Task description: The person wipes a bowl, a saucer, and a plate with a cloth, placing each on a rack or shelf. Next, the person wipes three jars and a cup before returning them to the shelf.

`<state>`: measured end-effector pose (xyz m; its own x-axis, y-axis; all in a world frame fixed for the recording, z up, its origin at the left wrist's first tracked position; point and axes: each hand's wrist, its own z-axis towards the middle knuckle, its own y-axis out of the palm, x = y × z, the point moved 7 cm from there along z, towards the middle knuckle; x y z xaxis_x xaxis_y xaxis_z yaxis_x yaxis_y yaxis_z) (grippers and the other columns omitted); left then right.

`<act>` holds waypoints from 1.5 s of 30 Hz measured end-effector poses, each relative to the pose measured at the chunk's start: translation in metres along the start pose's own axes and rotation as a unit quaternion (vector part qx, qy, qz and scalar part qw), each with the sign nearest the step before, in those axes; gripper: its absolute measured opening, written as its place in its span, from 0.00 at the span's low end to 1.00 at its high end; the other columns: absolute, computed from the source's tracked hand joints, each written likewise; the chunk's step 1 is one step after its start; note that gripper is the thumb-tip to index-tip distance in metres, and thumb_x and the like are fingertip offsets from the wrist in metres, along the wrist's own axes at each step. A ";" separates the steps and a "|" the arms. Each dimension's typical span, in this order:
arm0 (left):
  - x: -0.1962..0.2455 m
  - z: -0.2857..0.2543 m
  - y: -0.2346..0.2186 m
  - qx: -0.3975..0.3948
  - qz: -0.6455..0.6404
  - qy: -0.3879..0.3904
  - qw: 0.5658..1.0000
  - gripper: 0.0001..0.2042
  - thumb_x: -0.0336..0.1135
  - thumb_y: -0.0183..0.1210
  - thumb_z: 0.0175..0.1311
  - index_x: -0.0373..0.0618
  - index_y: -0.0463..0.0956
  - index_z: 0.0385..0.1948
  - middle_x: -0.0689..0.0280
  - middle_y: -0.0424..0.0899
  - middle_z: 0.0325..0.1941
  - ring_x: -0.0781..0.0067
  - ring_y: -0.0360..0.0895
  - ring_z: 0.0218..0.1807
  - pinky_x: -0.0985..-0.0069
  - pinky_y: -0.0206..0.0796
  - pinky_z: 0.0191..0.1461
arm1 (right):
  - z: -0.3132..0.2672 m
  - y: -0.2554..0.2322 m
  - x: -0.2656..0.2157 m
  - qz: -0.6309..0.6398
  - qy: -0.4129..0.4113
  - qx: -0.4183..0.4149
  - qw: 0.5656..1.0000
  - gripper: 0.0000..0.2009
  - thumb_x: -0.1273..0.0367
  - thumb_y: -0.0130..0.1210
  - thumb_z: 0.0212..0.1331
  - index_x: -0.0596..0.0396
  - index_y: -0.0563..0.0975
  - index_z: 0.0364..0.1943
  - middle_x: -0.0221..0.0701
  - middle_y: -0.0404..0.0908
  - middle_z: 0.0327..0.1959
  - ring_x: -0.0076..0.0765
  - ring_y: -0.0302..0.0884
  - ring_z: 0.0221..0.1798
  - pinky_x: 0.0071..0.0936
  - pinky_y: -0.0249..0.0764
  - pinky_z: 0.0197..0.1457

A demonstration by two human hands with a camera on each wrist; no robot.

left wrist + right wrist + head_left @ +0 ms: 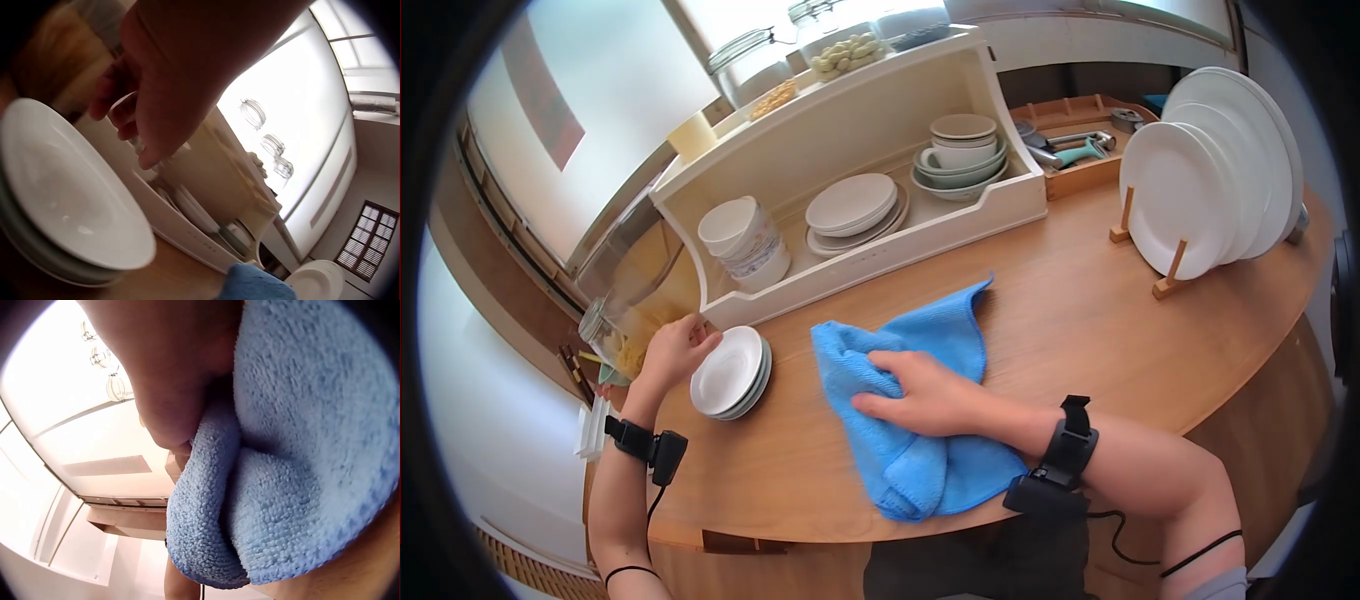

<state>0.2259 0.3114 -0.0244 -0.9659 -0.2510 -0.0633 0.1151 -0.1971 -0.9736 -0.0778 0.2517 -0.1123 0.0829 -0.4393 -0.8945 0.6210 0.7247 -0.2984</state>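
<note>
A crumpled blue microfibre cloth (940,360) lies spread over the wooden table in the head view. My right hand (925,392) grips a bunched part of it, thumb and fingers closing on the fabric; in the right wrist view the cloth's folds (294,506) bulge beside the hand. At the left, my left hand (677,350) is just beside a short stack of small dishes (728,372), white on top with pale green below. Its fingers hang loosely bent with nothing visible in them, and the left wrist view shows the white dish (75,181) apart from them.
A cream shelf unit (870,265) stands behind, holding stacked cups (745,240), plates (852,205) and bowls (962,175). Upright plates (1180,200) stand in a wooden rack at the right. A utensil tray (1080,180) sits behind. Glass jars (840,50) top the shelf.
</note>
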 end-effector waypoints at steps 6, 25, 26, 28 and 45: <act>-0.074 -0.052 0.056 -0.135 -0.381 -0.239 0.883 0.16 0.43 0.61 0.59 0.41 0.71 0.40 0.68 0.77 0.25 0.80 0.72 0.19 0.81 0.63 0.19 | 0.003 0.003 -0.002 0.013 0.001 -0.012 1.000 0.15 0.63 0.57 0.54 0.63 0.75 0.36 0.47 0.80 0.32 0.48 0.78 0.38 0.35 0.71 0.41; 0.016 -0.061 0.020 0.162 -0.660 -0.144 0.720 0.09 0.32 0.47 0.69 0.40 0.64 0.46 0.63 0.79 0.38 0.79 0.78 0.31 0.82 0.73 0.30 | 0.008 -0.028 0.007 0.166 0.055 0.132 0.976 0.15 0.64 0.57 0.58 0.64 0.75 0.40 0.34 0.80 0.35 0.25 0.75 0.37 0.24 0.72 0.41; 0.037 -0.057 0.027 0.156 -0.685 -0.129 0.700 0.09 0.32 0.47 0.69 0.40 0.63 0.46 0.63 0.79 0.39 0.78 0.78 0.33 0.81 0.73 0.34 | 0.007 -0.030 0.006 0.238 0.079 0.148 0.957 0.15 0.65 0.56 0.59 0.64 0.74 0.42 0.32 0.80 0.37 0.23 0.75 0.38 0.22 0.72 0.41; 0.082 -0.058 0.045 0.088 -0.716 -0.112 0.683 0.10 0.31 0.48 0.68 0.40 0.62 0.48 0.60 0.77 0.43 0.77 0.78 0.37 0.81 0.73 0.36 | 0.006 -0.035 0.004 0.253 0.096 0.169 0.948 0.13 0.66 0.55 0.61 0.62 0.74 0.44 0.30 0.80 0.37 0.21 0.74 0.38 0.21 0.72 0.41; 0.186 -0.059 0.085 -0.281 -0.868 -0.042 0.406 0.31 0.18 0.44 0.51 0.42 0.52 0.63 0.57 0.65 0.61 0.60 0.68 0.61 0.60 0.67 0.62 | 0.009 -0.079 0.008 0.007 0.047 0.302 0.952 0.11 0.68 0.56 0.59 0.61 0.75 0.42 0.29 0.79 0.35 0.20 0.72 0.37 0.20 0.70 0.42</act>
<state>0.0421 0.3038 -0.1317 0.5370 -0.2329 0.8108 -0.8171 0.0951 0.5686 -0.1195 0.1864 -0.0930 0.0425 -0.3622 -0.9311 0.9576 0.2807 -0.0654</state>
